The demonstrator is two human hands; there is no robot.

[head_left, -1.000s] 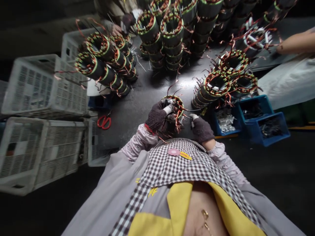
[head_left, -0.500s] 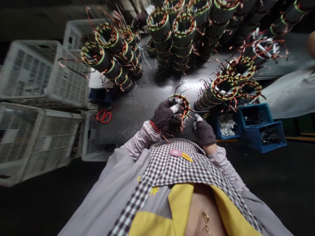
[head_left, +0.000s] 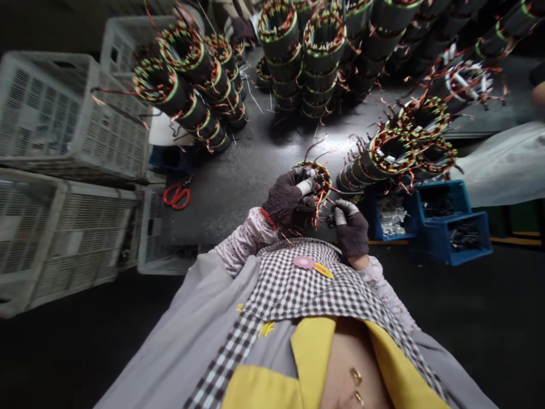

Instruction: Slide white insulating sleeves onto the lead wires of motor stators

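A motor stator (head_left: 324, 177) with copper windings and a green-edged rim stands upright on the dark worktable, close to the apron. My left hand (head_left: 287, 196), in a dark glove with pale finger coverings, is closed over its left rim, fingers reaching into the windings. Copper wire leads (head_left: 317, 215) hang down its front, and others stick up behind. To the right of the stator, my right hand (head_left: 352, 230), gloved likewise, has its fingers curled in a pinch at the end of a copper lead. The fingertips are small and partly hidden.
Stacked stators (head_left: 323, 40) stand at the back, more (head_left: 174, 85) at left and right (head_left: 392, 150). Red-handled scissors (head_left: 176, 196) lie left. Blue bins (head_left: 462, 238) of small parts stand right, plastic crates (head_left: 46, 108) left. A co-worker's gloved hand (head_left: 240, 28) shows at the back.
My right hand has moved slightly up and left, its fingers curling inward near the stator's leads. My left hand stays on the stator. The view has shifted slightly.
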